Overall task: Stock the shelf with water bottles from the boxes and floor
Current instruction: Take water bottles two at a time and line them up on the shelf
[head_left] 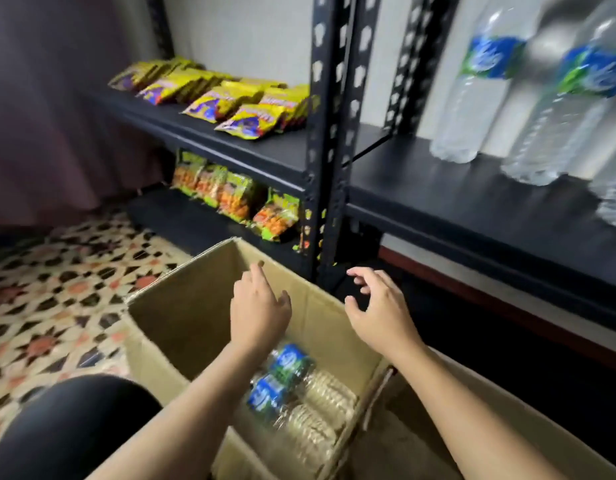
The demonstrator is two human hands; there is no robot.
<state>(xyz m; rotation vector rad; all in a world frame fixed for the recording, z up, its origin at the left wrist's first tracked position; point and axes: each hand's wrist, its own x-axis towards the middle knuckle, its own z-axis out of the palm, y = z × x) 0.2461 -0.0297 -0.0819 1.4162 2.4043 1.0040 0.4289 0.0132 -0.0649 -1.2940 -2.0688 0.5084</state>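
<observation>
Before the shelf, left hand and right hand hover empty, loose-fingered, above the box.

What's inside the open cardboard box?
At least two water bottles with blue labels lie on their sides in the cardboard box. The left arm covers part of the bottom, so more may be hidden.

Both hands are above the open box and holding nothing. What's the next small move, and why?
Probably lower the left hand into the cardboard box and grip the upper water bottle lying there. It and the right hand hold nothing, that bottle lies close under the left forearm, and the shelf has bare space in front of the standing bottles.
</observation>
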